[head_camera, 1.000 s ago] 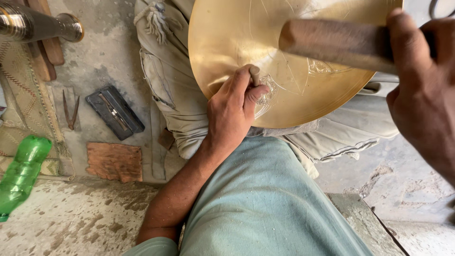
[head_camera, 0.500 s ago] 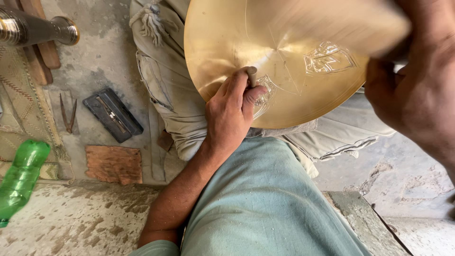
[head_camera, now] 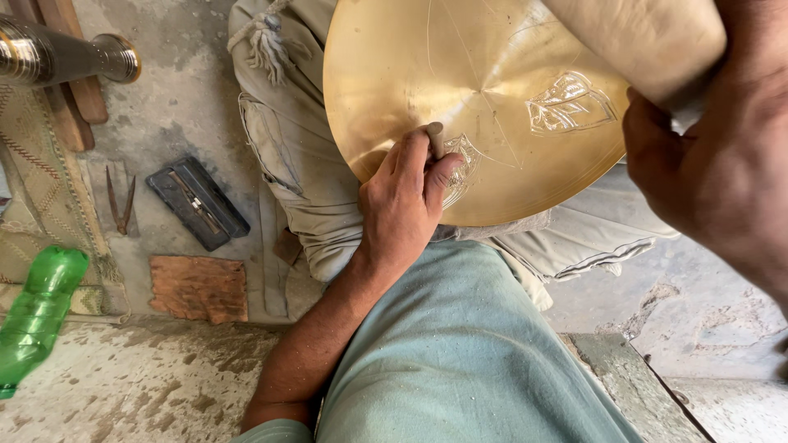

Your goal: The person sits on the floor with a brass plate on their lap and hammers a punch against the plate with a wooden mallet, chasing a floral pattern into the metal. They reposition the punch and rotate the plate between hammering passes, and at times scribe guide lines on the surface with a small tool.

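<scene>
A round brass plate [head_camera: 443,74] lies across my lap, with two leaf shapes cut into it. My left hand [head_camera: 402,205] rests on its near edge and pinches a short metal chisel [head_camera: 436,138] upright on the lower leaf engraving [head_camera: 461,168]. My right hand [head_camera: 710,156] is raised close to the camera at the right, gripping a pale wooden mallet [head_camera: 636,37] whose head covers the plate's upper right. The second leaf engraving [head_camera: 570,102] shows just below the mallet.
On the concrete floor to the left lie a dark rectangular block [head_camera: 197,203], a small pair of dividers [head_camera: 120,201], a flat brown slab [head_camera: 199,287] and a green plastic bottle [head_camera: 37,316]. A metal vase [head_camera: 61,56] lies at the top left beside wooden sticks and a woven mat.
My right hand with the mallet has risen towards the camera and shifted right, uncovering more of the plate. The left hand and chisel stay in place on the lower leaf.
</scene>
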